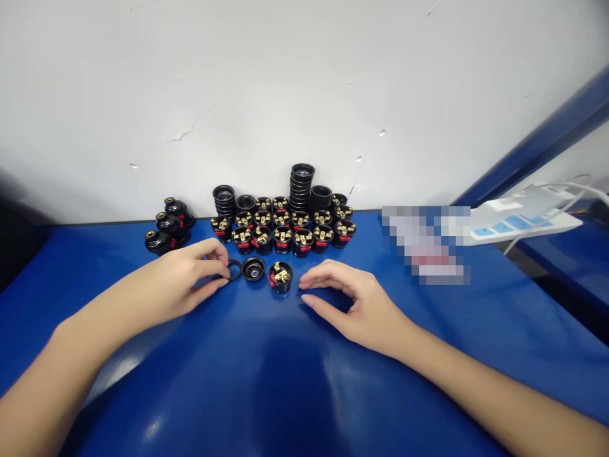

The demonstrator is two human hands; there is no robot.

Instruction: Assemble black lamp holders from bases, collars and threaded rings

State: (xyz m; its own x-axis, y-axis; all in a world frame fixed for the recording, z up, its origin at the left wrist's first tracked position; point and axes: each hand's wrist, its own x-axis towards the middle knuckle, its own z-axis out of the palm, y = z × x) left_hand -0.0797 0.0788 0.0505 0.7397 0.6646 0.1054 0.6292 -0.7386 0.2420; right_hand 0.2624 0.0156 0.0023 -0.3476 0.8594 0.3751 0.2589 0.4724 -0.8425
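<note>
My left hand (202,273) has its thumb and fingertips closed at the left edge of a black ring (235,270), which lies on the blue table. Right beside the ring sits a round black cap (253,269) with its hollow side up and a brass-coloured centre. A lamp holder body (280,277), black with brass contacts and a red part on its side, stands a little further right. My right hand (349,298) rests just to the right of that body, thumb and fingers apart, holding nothing.
Several more lamp holder bodies (282,238) stand in rows behind, with stacked black rings (301,187) and stacked caps (223,200) near the wall. Assembled lamp holders (167,223) are at the left. A white power strip (523,222) and a pixelated patch (425,244) are at the right.
</note>
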